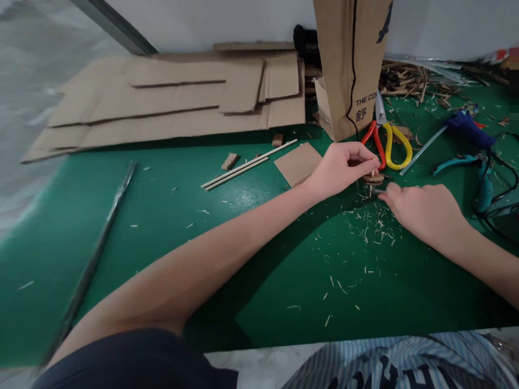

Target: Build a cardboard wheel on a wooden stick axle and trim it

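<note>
My left hand point(343, 168) pinches the top of a short wooden stick that passes through a small round cardboard disc point(373, 179). Below the disc the stick's pale lower end point(370, 190) points down over the table. My right hand point(425, 208) is closed around a small knife point(378, 191), most of it hidden by the fingers. Its grey blade is at the stick's lower end, touching or nearly so. Thin curled wood shavings point(381, 222) lie scattered on the green table beneath both hands.
Behind my hands stand a tall cardboard box point(351, 65) and scissors point(393, 143) with red and yellow handles. Right are a blue glue gun point(470, 129) and teal pliers point(484, 183). Left lie cardboard sheets point(170, 97), wooden sticks point(251, 165), a cardboard square point(298, 162) and a dark strip point(97, 251).
</note>
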`<control>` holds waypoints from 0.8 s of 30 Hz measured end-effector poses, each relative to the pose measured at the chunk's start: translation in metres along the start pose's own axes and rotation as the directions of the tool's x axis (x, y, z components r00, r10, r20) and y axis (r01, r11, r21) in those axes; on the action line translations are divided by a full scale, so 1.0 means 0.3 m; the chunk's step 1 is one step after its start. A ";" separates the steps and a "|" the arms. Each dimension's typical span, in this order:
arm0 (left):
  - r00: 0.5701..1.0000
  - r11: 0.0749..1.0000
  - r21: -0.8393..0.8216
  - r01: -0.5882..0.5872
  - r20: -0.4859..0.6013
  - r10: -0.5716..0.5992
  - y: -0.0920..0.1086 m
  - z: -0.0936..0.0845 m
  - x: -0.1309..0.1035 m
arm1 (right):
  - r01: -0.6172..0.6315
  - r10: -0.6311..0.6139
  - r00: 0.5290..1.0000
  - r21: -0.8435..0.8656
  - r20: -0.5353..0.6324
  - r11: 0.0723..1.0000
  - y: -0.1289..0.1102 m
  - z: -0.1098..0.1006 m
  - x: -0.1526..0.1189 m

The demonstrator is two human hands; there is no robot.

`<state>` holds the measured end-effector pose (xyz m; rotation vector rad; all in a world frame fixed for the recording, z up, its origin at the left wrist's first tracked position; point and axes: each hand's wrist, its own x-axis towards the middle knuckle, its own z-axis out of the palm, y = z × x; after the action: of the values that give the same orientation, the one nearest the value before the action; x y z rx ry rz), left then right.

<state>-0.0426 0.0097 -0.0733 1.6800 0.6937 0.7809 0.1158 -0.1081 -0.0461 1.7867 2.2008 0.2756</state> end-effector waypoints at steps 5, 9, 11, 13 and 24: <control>1.000 1.000 0.003 -0.009 0.005 0.009 -0.002 0.000 0.001 | 0.037 -0.037 0.998 0.001 0.053 0.999 -0.011 -0.014 -0.018; 1.000 1.000 0.026 -0.014 0.011 0.014 0.005 -0.003 0.001 | 0.054 -0.053 0.998 -0.039 0.032 0.998 0.004 -0.013 -0.032; 1.000 0.999 0.031 -0.019 0.020 0.019 0.009 -0.005 0.001 | 0.057 -0.056 0.998 -0.058 0.017 0.997 0.017 -0.012 -0.036; 0.999 0.999 0.035 -0.022 0.026 0.021 0.013 -0.006 0.000 | 0.052 -0.051 0.999 -0.061 0.007 0.997 0.027 -0.011 -0.035; 0.999 1.000 -0.022 0.010 0.051 -0.009 0.007 -0.005 -0.002 | -0.025 0.027 0.996 0.025 -0.084 0.999 0.034 0.016 0.013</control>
<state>-0.0440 0.0097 -0.0712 1.6691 0.6552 0.7344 0.1261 -0.1023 -0.0475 1.8493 2.2487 0.3375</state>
